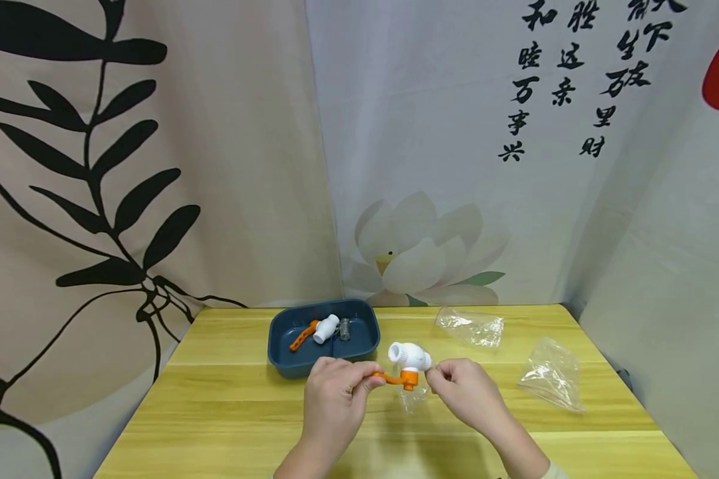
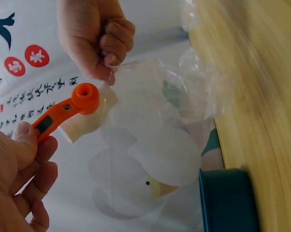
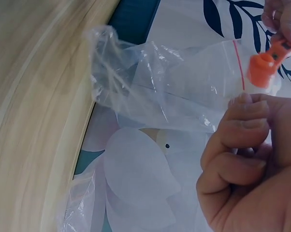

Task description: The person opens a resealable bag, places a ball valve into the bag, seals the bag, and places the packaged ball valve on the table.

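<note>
The valve [image 1: 411, 357] is held up over the middle of the counter [image 1: 228, 399], well in from its left and right edges; it is probably light, rigid plastic, smooth but not fragile. Its white body is the likely firmer hold, since the orange lever [image 1: 394, 380] may swivel under load. The body is glossy white with round open ends; the lever is slim and slightly bent, with a hub at one end. The left hand [image 1: 338, 392] has its fingers closed in a pinch on the lever's free end. The right hand [image 1: 469, 392] has thumb and forefinger pinched on a limp clear bag [image 3: 160, 82] with a red line, its other fingers curled. Towards the counter's far edge, a blue tray [image 1: 299, 370] holds another orange-handled valve [image 1: 326, 328]; two clear bags [image 1: 473, 327] [image 1: 554, 376] lie towards the far right corner.
</note>
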A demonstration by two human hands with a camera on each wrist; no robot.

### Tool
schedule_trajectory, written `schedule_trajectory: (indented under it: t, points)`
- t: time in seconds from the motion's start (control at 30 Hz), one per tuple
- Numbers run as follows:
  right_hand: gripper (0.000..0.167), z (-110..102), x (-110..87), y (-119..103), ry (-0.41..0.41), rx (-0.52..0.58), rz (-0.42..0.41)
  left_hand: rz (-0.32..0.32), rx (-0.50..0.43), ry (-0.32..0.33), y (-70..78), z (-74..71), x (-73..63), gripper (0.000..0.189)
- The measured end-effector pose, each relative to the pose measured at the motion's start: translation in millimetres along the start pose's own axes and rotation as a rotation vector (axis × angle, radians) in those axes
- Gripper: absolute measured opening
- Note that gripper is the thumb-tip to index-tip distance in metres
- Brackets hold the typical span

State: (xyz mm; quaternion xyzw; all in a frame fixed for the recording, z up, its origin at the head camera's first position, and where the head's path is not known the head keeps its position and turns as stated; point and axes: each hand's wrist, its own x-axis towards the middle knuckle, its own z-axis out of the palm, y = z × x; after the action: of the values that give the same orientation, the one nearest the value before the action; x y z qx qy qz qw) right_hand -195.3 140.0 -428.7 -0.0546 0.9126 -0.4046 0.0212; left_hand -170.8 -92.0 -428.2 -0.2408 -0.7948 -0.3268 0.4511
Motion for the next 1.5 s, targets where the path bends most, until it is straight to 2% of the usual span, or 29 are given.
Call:
schedule_trajectory:
  t: [0.13, 0.37, 0.47, 0.63, 0.93, 1.2, 1.37, 1.5]
  points:
    - [0.046, 0.8, 0.7, -0.4, 0.006, -0.016, -0.011, 0.071, 0.098, -0.021, -0.6, -1.5, -0.4, 0.017]
    - [0.042, 4.6, 0.1, -4.9, -0.004, -0.014, -0.039, 0.180, 0.214, -0.014, 3.9, 0.7, 0.6, 0.045]
    - [0.039, 8.1, -0.2, -5.4, -0.025, 0.007, -0.058, 0.179, 0.234, -0.036, 6.1, 2.7, 1.1, 0.048]
    - [0.037, 12.0, 0.9, -5.7, -0.071, 0.057, -0.087, 0.142, 0.252, -0.121, 8.4, 5.5, -0.4, 0.020]
    - [0.039, 12.4, 0.6, -9.8, -0.127, 0.105, -0.114, 0.153, 0.349, -0.234, 11.5, 8.2, -1.1, 0.020]
    - [0.044, 16.5, -0.2, -14.6, -0.151, 0.057, -0.152, 0.219, 0.491, -0.344, 14.8, 14.0, -2.1, 0.010]
    - [0.048, 17.9, 0.6, -16.9, -0.157, 0.036, -0.193, 0.227, 0.533, -0.403, 15.2, 16.5, -2.8, 0.007]
    - [0.047, 16.8, 0.7, -18.8, -0.184, 0.067, -0.211, 0.217, 0.550, -0.438, 13.7, 18.2, -2.8, 0.011]
